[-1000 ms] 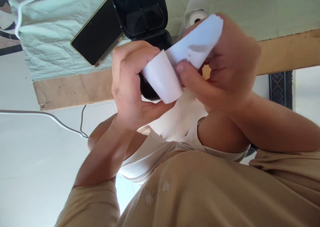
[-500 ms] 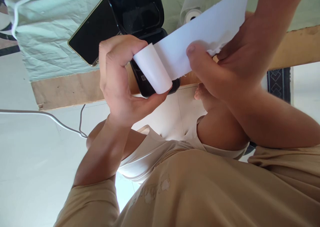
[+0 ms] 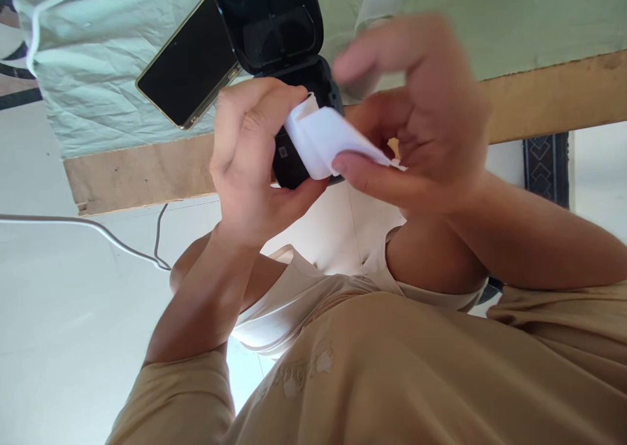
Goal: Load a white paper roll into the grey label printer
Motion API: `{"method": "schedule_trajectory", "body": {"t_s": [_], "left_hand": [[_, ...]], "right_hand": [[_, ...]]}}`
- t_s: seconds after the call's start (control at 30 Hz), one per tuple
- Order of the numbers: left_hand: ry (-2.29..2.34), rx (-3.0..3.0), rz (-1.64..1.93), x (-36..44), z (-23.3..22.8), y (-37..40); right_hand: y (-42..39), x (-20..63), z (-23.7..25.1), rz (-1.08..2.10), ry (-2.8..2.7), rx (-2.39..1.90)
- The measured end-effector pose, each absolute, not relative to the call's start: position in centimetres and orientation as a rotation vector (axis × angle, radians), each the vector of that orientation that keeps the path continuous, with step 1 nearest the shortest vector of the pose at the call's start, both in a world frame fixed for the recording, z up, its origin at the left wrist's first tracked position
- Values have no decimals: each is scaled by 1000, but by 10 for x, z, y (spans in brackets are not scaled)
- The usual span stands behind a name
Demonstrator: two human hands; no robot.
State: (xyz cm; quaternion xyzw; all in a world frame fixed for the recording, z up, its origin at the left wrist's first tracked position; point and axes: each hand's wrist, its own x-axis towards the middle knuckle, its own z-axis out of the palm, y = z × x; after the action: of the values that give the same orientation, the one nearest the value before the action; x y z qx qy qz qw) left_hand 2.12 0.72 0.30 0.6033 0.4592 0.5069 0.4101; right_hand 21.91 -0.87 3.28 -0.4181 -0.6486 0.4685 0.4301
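Head view: the left hand (image 3: 249, 170) sits just left of centre, fingers curled over the top and thumb underneath, clamped on a small white paper roll (image 3: 323, 141). The roll is in the air in front of the person's chest, not resting on anything. At 3 o'clock from it, the right hand (image 3: 426, 125) is motion-blurred. Its thumb presses the roll's loose end against the lower fingers in a pinch, while the index finger sticks out free above.

Directly behind the roll, toward 12 o'clock, a black mini printer (image 3: 274, 27) stands with its lid open at the near edge of the counter (image 3: 539, 98). At 10 o'clock from the roll, a dark phone (image 3: 189, 66) lies face up on a creased pale-green cloth (image 3: 98, 105). A white cable (image 3: 98, 226) trails across the floor at 9 o'clock.

The risks, as I judge them:
- The loose end looks crumpled, and it is thin paper. A sharp pull against the left hand's tight hold could tear it or crease it further.
- If the left hand's hold slackens while the right hand tugs, the roll could spin free, unwind or drop to the floor.
- The printer sits close to the counter's edge, so a knock from either hand might tip it off.
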Motion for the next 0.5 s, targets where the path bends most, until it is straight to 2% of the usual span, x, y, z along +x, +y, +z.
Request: {"method": "schedule_trajectory", "body": {"t_s": [0.2,0.33,0.5], "left_hand": [[1219,1532,1230,40,8,5],[1184,1721,1194,34,3,11],[703,2341,1387,22,0,7]], "right_hand": [[-9,217,35,800,-2042,-744],[-10,213,31,843,-1889,-875],[-6,210,27,940,-1906,-938]]}}
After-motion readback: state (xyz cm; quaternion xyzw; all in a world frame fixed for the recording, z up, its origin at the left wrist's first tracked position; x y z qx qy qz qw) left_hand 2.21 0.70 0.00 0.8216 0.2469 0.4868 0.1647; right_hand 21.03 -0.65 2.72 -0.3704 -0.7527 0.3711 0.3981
